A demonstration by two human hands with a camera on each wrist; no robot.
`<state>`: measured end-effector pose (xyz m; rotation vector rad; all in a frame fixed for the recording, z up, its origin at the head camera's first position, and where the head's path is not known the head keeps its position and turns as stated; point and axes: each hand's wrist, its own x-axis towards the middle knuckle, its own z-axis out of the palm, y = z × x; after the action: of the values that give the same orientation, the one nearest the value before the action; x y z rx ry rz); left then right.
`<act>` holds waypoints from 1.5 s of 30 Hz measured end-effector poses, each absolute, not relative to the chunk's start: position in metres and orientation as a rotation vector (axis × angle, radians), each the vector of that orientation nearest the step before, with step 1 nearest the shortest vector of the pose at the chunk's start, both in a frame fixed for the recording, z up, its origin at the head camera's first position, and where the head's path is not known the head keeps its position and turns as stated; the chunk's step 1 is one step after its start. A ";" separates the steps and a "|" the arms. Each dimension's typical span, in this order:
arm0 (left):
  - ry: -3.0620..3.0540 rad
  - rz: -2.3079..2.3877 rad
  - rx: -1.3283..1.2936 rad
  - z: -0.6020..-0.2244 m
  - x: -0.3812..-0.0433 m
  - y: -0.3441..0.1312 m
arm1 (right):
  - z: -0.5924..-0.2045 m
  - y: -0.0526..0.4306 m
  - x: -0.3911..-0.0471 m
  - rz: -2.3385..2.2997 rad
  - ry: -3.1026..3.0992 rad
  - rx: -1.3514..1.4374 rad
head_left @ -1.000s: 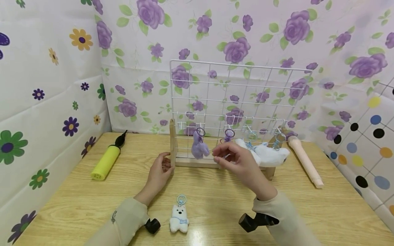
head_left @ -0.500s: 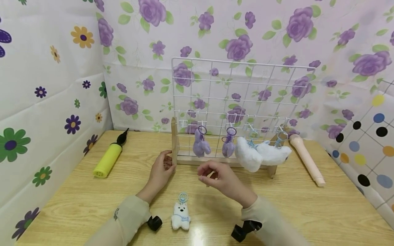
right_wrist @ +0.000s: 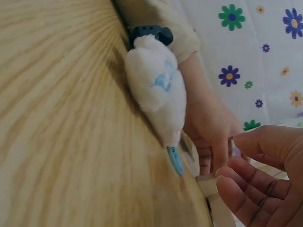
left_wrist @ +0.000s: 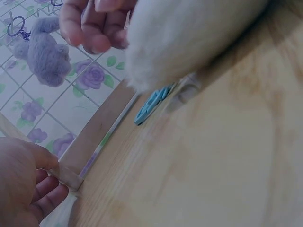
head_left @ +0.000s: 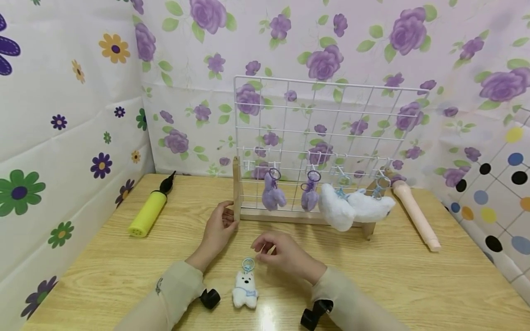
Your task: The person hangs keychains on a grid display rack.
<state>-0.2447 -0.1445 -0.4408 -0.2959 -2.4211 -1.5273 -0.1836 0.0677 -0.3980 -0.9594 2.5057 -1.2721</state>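
A white bear plush keychain [head_left: 245, 296] with a light blue ring [head_left: 248, 264] lies face up on the table. My right hand [head_left: 285, 255] hovers just right of that ring, fingers loosely bent, thumb and index apart, holding nothing. In the right wrist view, the keychain [right_wrist: 154, 80] lies left of this hand [right_wrist: 265, 175]. My left hand [head_left: 217, 227] grips the left wooden foot [head_left: 237, 193] of a white wire grid rack [head_left: 331, 84]. Its thumb shows against the wood in the left wrist view, where the plush [left_wrist: 189, 42] looms large.
Two purple plush keychains [head_left: 273, 195] and two white ones [head_left: 337, 209] hang from the rack's hooks. A yellow hand pump [head_left: 149, 214] lies at the left, a pale pink tube-shaped object [head_left: 416, 216] at the right. Flowered cloth walls [head_left: 186, 59] enclose the table.
My right hand has moved left and toward me, from in front of the hanging plushes to beside the keychain on the table. The left hand stays on the rack's foot.
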 end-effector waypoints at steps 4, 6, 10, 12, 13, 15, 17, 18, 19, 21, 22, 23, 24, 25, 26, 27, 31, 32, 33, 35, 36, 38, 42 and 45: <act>-2.427 -1.531 -0.296 -0.439 -0.245 -0.145 | -0.403 0.064 -0.185 -1.211 2.491 -0.958; -2.429 -1.539 -0.293 -0.439 -0.245 -0.145 | -0.406 0.062 -0.186 -1.174 2.490 -0.975; -2.432 -1.545 -0.288 -0.439 -0.243 -0.145 | -0.411 0.058 -0.186 -1.114 2.497 -1.006; -2.431 -1.551 -0.285 -0.438 -0.243 -0.145 | -0.413 0.056 -0.186 -1.089 2.510 -1.008; -2.432 -1.551 -0.285 -0.438 -0.242 -0.145 | -0.414 0.056 -0.186 -1.074 2.519 -0.999; -2.433 -1.548 -0.285 -0.438 -0.242 -0.145 | -0.415 0.054 -0.187 -1.044 2.538 -0.999; -2.434 -1.547 -0.283 -0.438 -0.242 -0.145 | -0.416 0.053 -0.187 -1.025 2.548 -1.000; -2.436 -1.543 -0.281 -0.438 -0.242 -0.145 | -0.416 0.052 -0.187 -1.011 2.555 -1.004; -2.438 -1.540 -0.278 -0.438 -0.242 -0.145 | -0.416 0.052 -0.187 -1.001 2.559 -1.007; -2.439 -1.538 -0.275 -0.439 -0.242 -0.145 | -0.416 0.051 -0.187 -0.970 2.572 -1.016; -2.440 -1.539 -0.275 -0.439 -0.243 -0.145 | -0.416 0.051 -0.187 -0.953 2.580 -1.013; -2.441 -1.541 -0.274 -0.439 -0.243 -0.145 | -0.416 0.050 -0.187 -0.931 2.591 -1.013; -2.441 -1.542 -0.274 -0.439 -0.243 -0.145 | -0.416 0.050 -0.187 -0.914 2.601 -1.009; -2.440 -1.547 -0.276 -0.439 -0.243 -0.145 | -0.416 0.050 -0.187 -0.899 2.610 -1.006; -2.441 -1.550 -0.277 -0.439 -0.243 -0.145 | -0.416 0.050 -0.187 -0.883 2.619 -1.004; -2.440 -1.554 -0.278 -0.439 -0.243 -0.145 | -0.416 0.049 -0.187 -0.876 2.624 -1.002; -2.435 -1.553 -0.280 -0.439 -0.243 -0.145 | -0.416 0.048 -0.187 -0.873 2.628 -1.011; -2.433 -1.550 -0.281 -0.439 -0.243 -0.145 | -0.416 0.048 -0.188 -0.869 2.629 -1.014; -2.430 -1.548 -0.283 -0.440 -0.243 -0.145 | -0.417 0.048 -0.188 -0.869 2.629 -1.017; -2.427 -1.546 -0.283 -0.439 -0.243 -0.145 | -0.417 0.047 -0.188 -0.855 2.633 -1.014; -2.425 -1.543 -0.285 -0.440 -0.243 -0.145 | -0.416 0.047 -0.188 -0.847 2.636 -1.016; -2.421 -1.541 -0.290 -0.440 -0.243 -0.144 | -0.417 0.047 -0.188 -0.843 2.638 -1.013; -2.413 -1.546 -0.289 -0.440 -0.243 -0.144 | -0.416 0.046 -0.188 -0.863 2.634 -0.990; -2.410 -1.548 -0.289 -0.440 -0.243 -0.144 | -0.416 0.045 -0.189 -0.888 2.618 -0.967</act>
<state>-0.2426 -0.1439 -0.4399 -0.2893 -2.4099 -1.5476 -0.1887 0.0451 -0.4158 -0.9675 2.6177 -0.8879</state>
